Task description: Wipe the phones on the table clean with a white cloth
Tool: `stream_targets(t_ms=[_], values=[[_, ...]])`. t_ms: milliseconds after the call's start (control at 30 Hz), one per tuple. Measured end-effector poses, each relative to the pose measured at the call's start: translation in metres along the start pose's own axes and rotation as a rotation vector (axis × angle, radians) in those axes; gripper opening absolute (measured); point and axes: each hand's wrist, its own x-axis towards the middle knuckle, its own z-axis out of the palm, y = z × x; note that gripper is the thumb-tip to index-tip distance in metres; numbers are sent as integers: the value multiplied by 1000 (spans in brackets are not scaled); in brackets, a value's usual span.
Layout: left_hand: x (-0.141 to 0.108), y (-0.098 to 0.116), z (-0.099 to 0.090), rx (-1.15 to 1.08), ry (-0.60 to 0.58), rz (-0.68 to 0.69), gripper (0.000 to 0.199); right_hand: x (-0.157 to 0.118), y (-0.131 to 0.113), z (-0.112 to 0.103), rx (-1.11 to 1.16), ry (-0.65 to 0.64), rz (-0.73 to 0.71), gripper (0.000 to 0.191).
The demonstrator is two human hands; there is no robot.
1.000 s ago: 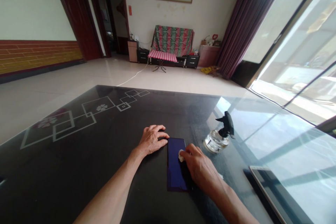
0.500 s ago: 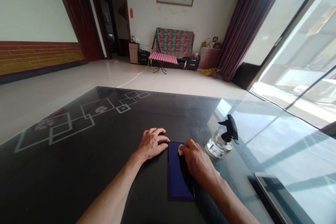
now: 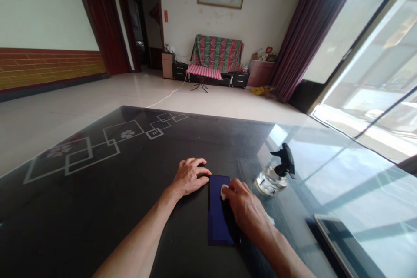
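A flat, dark-blue, phone-sized rectangle (image 3: 217, 217) with darker edges lies on the black glossy table (image 3: 137, 208); whether it is a phone or a loose panel I cannot tell. My left hand (image 3: 190, 177) rests palm down with its fingers apart, its fingertips at the rectangle's upper left corner. Pinched in the fingers of my right hand (image 3: 246, 202) is a small white wad (image 3: 224, 192), like tissue or cloth, against the blue surface. That hand and its shadow hide the rectangle's right side.
A clear spray bottle (image 3: 273, 179) with a black trigger head stands just right of my right hand. Farther right, near the front, lies a smartphone (image 3: 335, 239). Partly hidden behind my right wrist is something whitish (image 3: 270, 219). Window light reflects off the table's right side.
My right hand has slid the white wad a little toward me along the blue rectangle. My left hand stays in place. The view has shifted slightly.
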Motion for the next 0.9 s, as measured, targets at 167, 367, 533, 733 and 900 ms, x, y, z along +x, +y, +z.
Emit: stream_targets(t_ms=[167,367,533,733,900], values=[[0,1,0,-2,4,-3,15,-33,-26,0,92,-88,-51,23],[-1,2,-1,-5,10,-6,14,-26,-28,-2,104,-124,-114,27],[-1,1,0,-1,14,-10,14,18,-5,2,73,-19,-127,29],[-1,1,0,1,11,-18,15,49,10,8,41,59,-137,27],[-1,1,1,-8,14,-22,14,37,2,6,49,47,-150,29]])
